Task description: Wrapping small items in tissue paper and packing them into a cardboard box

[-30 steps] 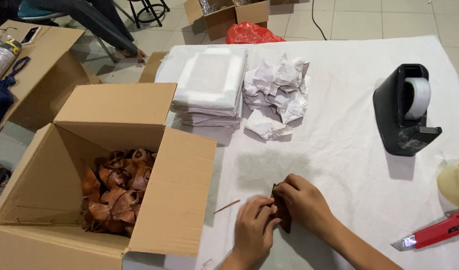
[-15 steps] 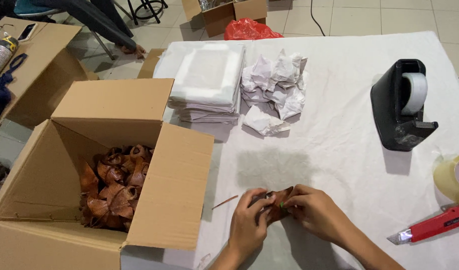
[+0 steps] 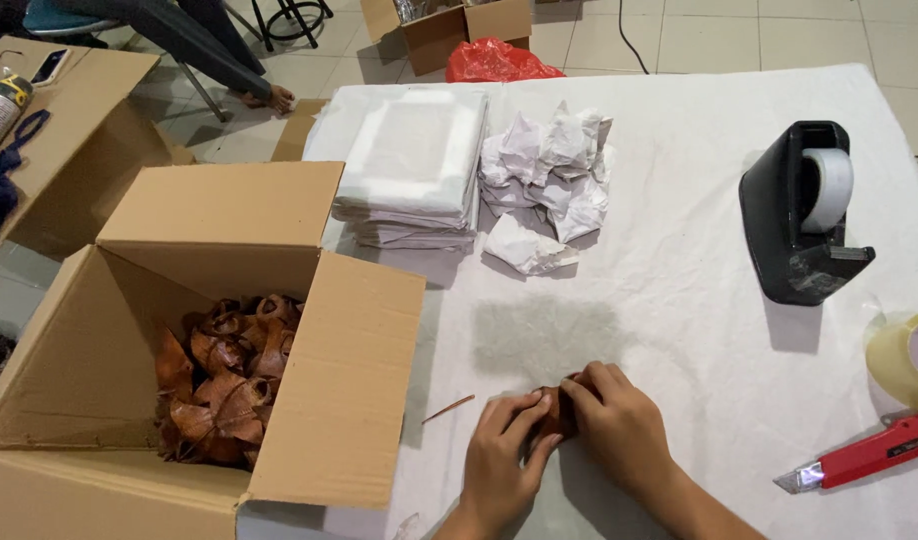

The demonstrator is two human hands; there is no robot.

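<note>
Both my hands meet over a small brown object (image 3: 556, 412) on the white-covered table (image 3: 679, 300), near its front edge. My left hand (image 3: 504, 460) grips it from the left and my right hand (image 3: 619, 430) covers it from the right, so most of the object is hidden. A thin brown sliver (image 3: 449, 408) lies on the cloth just left of my hands. Left of the table stands an open cardboard box (image 3: 309, 400) holding several similar brown curled pieces (image 3: 224, 375).
A stack of white sheets (image 3: 411, 165) and crumpled white paper (image 3: 554, 180) lie at the back. A black tape dispenser (image 3: 804, 215) stands at right, with a clear tape roll (image 3: 904, 358) and a red utility knife (image 3: 864, 452) at the right edge. Someone's legs (image 3: 199, 45) show beyond the table.
My hands stay on the small brown object, turning and pressing it; they shifted slightly on the cloth. Nothing else moved.
</note>
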